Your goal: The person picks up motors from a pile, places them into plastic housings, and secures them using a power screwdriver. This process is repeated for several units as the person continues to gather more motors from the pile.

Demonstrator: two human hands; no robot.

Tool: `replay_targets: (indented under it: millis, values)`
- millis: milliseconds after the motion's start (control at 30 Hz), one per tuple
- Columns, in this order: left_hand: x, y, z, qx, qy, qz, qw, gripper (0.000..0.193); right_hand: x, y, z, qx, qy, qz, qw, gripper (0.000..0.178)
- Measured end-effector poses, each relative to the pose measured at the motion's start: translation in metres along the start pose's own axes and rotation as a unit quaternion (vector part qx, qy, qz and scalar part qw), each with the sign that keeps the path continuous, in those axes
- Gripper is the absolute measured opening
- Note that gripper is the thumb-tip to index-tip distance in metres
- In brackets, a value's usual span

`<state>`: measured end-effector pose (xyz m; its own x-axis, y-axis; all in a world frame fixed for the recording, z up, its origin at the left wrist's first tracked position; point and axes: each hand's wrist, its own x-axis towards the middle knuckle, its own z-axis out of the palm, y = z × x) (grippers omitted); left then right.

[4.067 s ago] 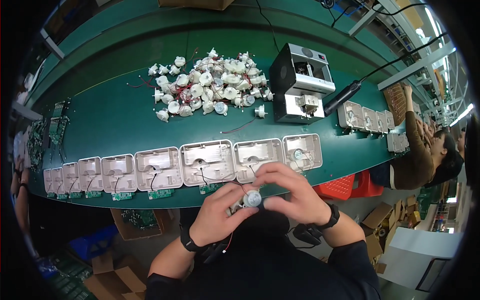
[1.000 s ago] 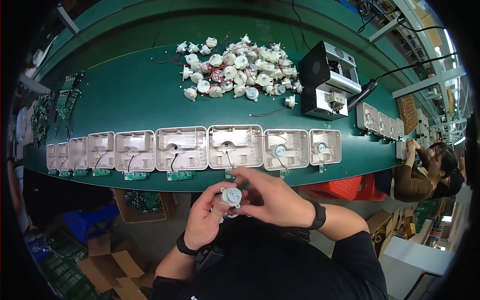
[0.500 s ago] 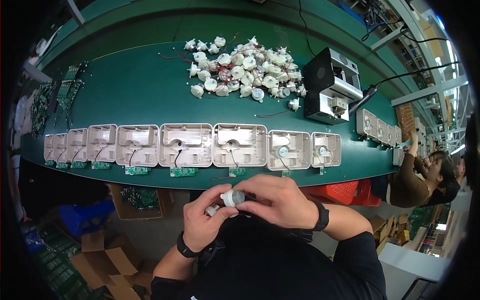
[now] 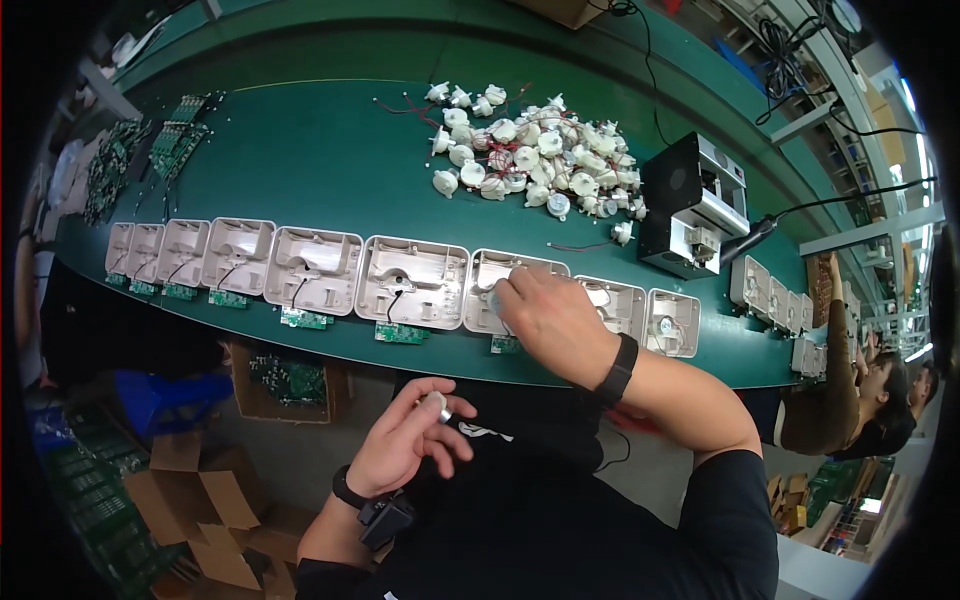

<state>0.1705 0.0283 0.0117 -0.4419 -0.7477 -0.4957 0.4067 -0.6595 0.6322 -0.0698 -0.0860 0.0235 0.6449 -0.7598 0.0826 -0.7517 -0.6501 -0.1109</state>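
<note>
My right hand (image 4: 553, 318) reaches into a white plastic housing (image 4: 520, 258) in the row along the table's near edge. Its fingers are pinched round a small round motor (image 4: 495, 302), mostly hidden by the hand. Below the table edge, in front of my body, my left hand (image 4: 415, 432) pinches a small white-and-silver round part (image 4: 440, 405) between thumb and fingers, its other fingers loosely spread. A green circuit board (image 4: 504, 344) hangs at the near side of the housing under my right hand. The housing (image 4: 674, 322) at the right end holds a round motor.
A heap of white motors (image 4: 550, 145) with red and dark wires lies at the back. Right of it stands a black-and-silver machine (image 4: 695, 205). Circuit boards (image 4: 180, 140) are piled at the far left. Another person (image 4: 830, 380) works at the right, beside more housings (image 4: 750, 283).
My right hand has carried the motor away from my left hand, up into the housing. My left hand has stayed low, keeping the small part. The whole view has shifted and tilted.
</note>
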Motion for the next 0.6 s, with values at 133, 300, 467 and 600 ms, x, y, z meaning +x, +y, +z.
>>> replay_targets:
  millis: [133,300,467,600]
  values:
    - [-0.001,0.002,-0.014,-0.013,-0.079,-0.028,0.996,0.047,0.002,-0.003,-0.001,-0.013,0.032,-0.015,0.999,0.017]
    - [0.007,-0.002,-0.017,0.0,-0.055,-0.007,0.998,0.053,0.001,-0.002,-0.004,-0.015,0.06,-0.041,0.997,0.022]
    - [0.008,0.006,-0.009,-0.097,-0.007,-0.002,0.995,0.058,-0.012,-0.03,-0.033,0.366,0.022,0.051,0.929,0.034]
    - [0.015,0.005,-0.006,-0.154,-0.022,0.03,0.987,0.057,-0.019,-0.061,-0.024,0.599,-0.052,0.099,0.793,0.043]
